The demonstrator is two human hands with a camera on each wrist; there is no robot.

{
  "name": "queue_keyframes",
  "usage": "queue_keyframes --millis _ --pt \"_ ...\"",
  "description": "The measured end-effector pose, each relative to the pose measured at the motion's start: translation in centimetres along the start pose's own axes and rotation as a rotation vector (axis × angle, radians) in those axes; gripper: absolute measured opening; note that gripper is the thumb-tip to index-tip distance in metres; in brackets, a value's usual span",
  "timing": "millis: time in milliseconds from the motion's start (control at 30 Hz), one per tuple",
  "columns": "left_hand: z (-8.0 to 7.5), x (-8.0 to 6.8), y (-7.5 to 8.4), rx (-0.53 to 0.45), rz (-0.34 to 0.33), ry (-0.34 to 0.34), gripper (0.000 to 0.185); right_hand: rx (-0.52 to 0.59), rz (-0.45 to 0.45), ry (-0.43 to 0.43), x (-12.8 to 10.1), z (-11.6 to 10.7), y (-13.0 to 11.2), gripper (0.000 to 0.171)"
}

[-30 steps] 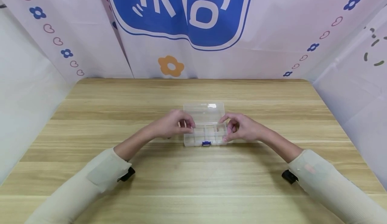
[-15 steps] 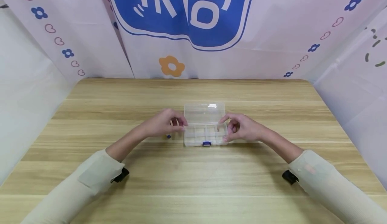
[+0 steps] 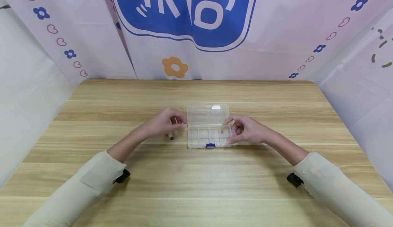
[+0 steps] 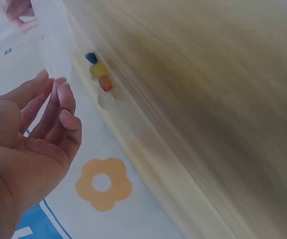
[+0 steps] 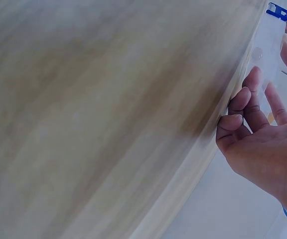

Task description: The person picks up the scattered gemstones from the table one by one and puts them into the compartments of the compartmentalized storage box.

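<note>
A clear plastic compartment box (image 3: 204, 145) stands with its lid (image 3: 202, 114) raised at the back and a blue latch (image 3: 210, 145) in front. My right hand (image 3: 247, 130) grips the box's right end, thumb at the front corner and index finger near the hinge. A small reddish piece (image 3: 222, 131) shows in a back right compartment. Left of the box, my left hand (image 3: 167, 122) hovers, thumb and fingers loosely bent towards each other, with nothing visible between them. Below it on the table lie small blue (image 4: 91, 58), yellow (image 4: 97, 70), orange (image 4: 105, 83) and clear (image 4: 105, 101) beads.
The wood-grain table (image 3: 196, 186) reaches back to a printed white curtain (image 3: 276, 49) with a blue emblem. Black wrist devices (image 3: 122, 176) sit under both sleeves. White sheets hang at both sides.
My left hand has drawn back leftward from over the box, uncovering its left compartments and the beads beside it. The right hand keeps its grip on the box.
</note>
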State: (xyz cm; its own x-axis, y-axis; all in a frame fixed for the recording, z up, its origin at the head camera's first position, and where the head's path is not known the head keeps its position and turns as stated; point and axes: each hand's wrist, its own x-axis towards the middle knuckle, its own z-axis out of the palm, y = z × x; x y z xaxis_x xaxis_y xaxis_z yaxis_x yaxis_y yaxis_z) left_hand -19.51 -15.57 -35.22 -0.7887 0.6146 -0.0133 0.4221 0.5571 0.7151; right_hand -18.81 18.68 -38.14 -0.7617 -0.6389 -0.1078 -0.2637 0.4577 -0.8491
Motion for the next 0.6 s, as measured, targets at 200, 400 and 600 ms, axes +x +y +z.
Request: queue_keyframes --millis 200,400,600 --pt "-0.5 -0.7 -1.4 0.013 -0.017 0.019 0.006 -0.01 -0.005 0.002 0.0 0.0 0.0 0.054" --pt "-0.8 -1.2 -2.3 0.01 -0.012 0.025 0.006 -0.009 -0.006 0.002 0.1 0.0 0.0 0.053" --pt "-1.1 -1.7 -2.8 0.029 -0.026 0.042 0.009 -0.003 -0.003 0.002 0.0 0.0 0.1 0.053"
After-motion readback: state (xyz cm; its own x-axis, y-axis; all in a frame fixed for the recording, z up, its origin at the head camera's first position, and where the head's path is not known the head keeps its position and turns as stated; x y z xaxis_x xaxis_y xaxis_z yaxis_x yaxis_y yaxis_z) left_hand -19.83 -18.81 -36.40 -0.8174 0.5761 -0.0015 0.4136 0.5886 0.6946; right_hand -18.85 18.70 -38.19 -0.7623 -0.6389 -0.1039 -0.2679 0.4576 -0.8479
